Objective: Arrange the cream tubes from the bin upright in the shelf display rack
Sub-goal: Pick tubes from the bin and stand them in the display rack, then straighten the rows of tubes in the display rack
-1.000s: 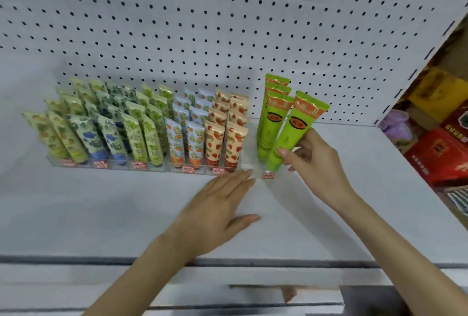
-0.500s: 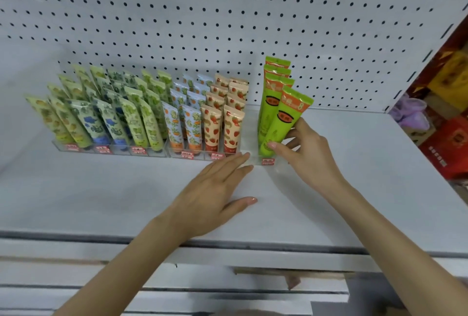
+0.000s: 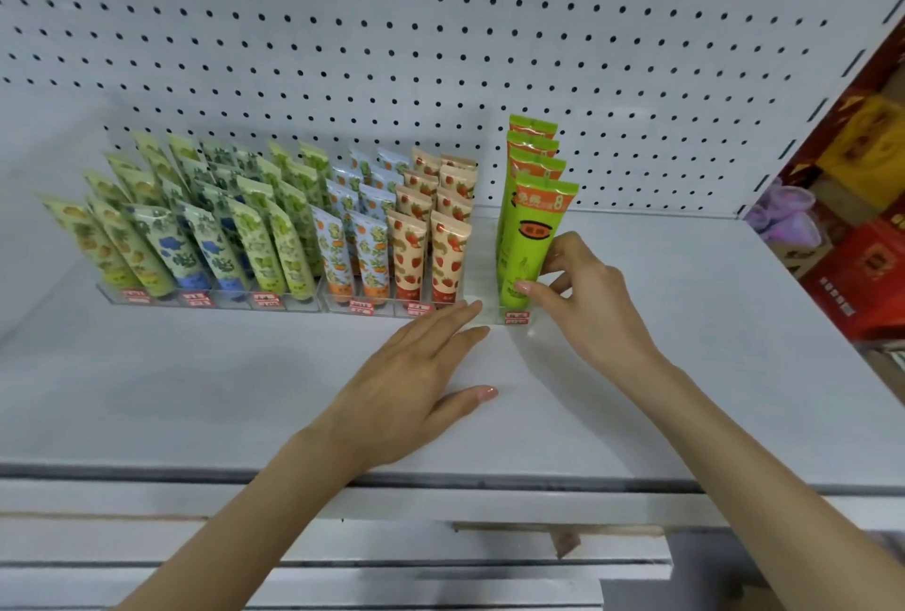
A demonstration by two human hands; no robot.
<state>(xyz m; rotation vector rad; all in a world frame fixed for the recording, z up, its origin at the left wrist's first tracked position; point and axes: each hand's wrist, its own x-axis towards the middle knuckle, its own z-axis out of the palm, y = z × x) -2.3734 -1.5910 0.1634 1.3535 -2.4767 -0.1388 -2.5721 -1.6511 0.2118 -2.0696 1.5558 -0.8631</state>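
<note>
A bright green cream tube (image 3: 531, 238) with an orange top stands upright at the front of a row of like tubes in a clear display rack (image 3: 482, 309). My right hand (image 3: 583, 297) pinches the tube's lower right side, thumb at its base and fingers beside it. My left hand (image 3: 421, 365) lies flat on the white shelf (image 3: 196, 380), fingertips touching the rack's front edge left of the green tube. The bin is out of view.
Left of the green row, clear racks hold several rows of small patterned tubes (image 3: 274, 228). A white pegboard (image 3: 440, 47) forms the back wall. Red and yellow boxes (image 3: 867, 267) sit beyond the shelf's right end. The shelf's front lip runs below my arms.
The front green tube leaned to the right before; my right hand has brought it upright in line with the row. My left hand stayed flat on the shelf.
</note>
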